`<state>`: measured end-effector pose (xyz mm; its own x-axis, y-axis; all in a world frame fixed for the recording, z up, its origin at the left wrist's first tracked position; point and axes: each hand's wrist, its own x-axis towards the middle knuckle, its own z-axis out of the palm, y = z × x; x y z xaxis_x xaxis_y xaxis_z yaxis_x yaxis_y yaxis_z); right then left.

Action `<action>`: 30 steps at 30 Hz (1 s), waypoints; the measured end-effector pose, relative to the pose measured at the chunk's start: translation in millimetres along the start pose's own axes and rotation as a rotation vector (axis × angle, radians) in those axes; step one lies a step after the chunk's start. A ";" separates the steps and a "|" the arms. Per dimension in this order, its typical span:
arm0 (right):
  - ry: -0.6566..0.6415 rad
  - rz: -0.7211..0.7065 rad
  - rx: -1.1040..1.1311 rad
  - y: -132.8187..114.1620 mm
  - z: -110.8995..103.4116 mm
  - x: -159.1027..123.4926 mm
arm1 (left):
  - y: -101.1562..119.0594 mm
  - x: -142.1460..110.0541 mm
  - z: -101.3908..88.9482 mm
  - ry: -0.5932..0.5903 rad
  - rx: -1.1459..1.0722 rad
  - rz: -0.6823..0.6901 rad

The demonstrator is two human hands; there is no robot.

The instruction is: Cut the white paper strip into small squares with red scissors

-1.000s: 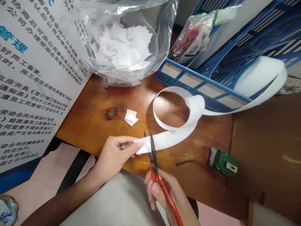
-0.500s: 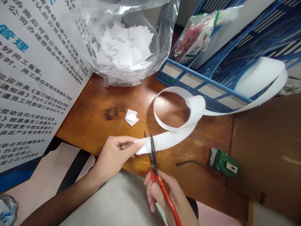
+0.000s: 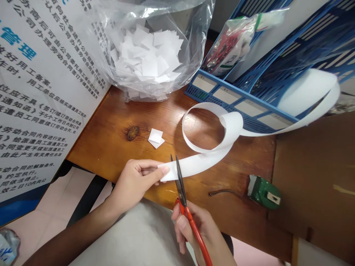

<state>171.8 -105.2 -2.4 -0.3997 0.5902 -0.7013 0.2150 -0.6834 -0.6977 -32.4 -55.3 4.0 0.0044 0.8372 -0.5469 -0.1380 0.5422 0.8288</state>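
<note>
My left hand (image 3: 138,179) pinches the free end of a long white strip (image 3: 198,164) between thumb and fingers. The strip curls in a loop on the table and runs up to the right over the blue rack. Wrapped round the red handles of a pair of scissors (image 3: 181,195) is my right hand (image 3: 195,229). The scissors' narrow, slightly parted blades lie across the strip, a short way right of my left thumb. Two small white cut squares (image 3: 156,138) rest overlapping on the table beyond my left hand.
A clear plastic bag (image 3: 155,85) full of white squares stands at the back. Behind the loop is a blue file rack (image 3: 216,90) with a bag of red-wired parts (image 3: 226,48). A green tape measure (image 3: 264,193) lies at right; a printed board (image 3: 33,99) stands at left.
The scissor blades have closed somewhat across the strip, leaving a narrower gap. My left hand keeps its pinch, nearly still.
</note>
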 end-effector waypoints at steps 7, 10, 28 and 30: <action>-0.018 0.010 0.017 9.0 -3.0 2.0 | 0.7 0.4 -1.0 0.001 0.019 -0.020; -0.016 0.011 0.023 8.6 -2.5 1.5 | 1.7 1.3 -1.6 -0.009 0.016 -0.031; 0.035 0.109 -0.036 13.1 -3.0 4.5 | -7.8 7.5 -4.9 -0.071 -0.052 -0.021; 0.041 0.125 -0.037 15.8 -2.5 6.3 | -8.6 8.4 -4.9 -0.069 -0.059 -0.025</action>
<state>175.0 -111.2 -18.2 -0.3308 0.5189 -0.7882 0.2939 -0.7371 -0.6086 -36.0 -53.3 -8.3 0.0768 0.8275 -0.5562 -0.1947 0.5596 0.8056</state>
